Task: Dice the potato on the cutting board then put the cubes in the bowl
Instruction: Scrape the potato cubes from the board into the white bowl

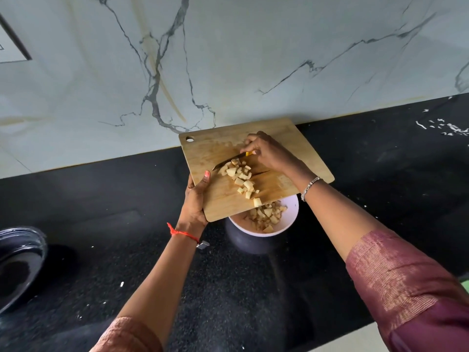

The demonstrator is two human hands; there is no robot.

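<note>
- At the far left of the black counter (380, 174), a dark pan (17, 262) is seen, well apart from the work; little trouble is expected from it.
- The left edge of the cutting board (291, 138) is gripped by the left hand (196, 199), thumb on top and fingers underneath. The board is held tilted, its near edge over the bowl (293, 214). Were that one-sided grip to slip, the board could be dropped onto the rim and the bowl upset.
- A loose pile of potato cubes (241, 179) lies mid-board and trails down to the near edge; more cubes are already in the bowl. If the board were tilted too steeply, pieces could be bounced past the rim onto the counter.
- The knife (228, 161) is laid behind the pile, its tip near the left thumb. A sweep carried too far leftward could nick that thumb.
- The bowl is steadied by nothing and is only partly under the board, so it could be nudged aside.
- The knife's yellow handle is enclosed by the curled fingers of the right hand (266, 153).
</note>
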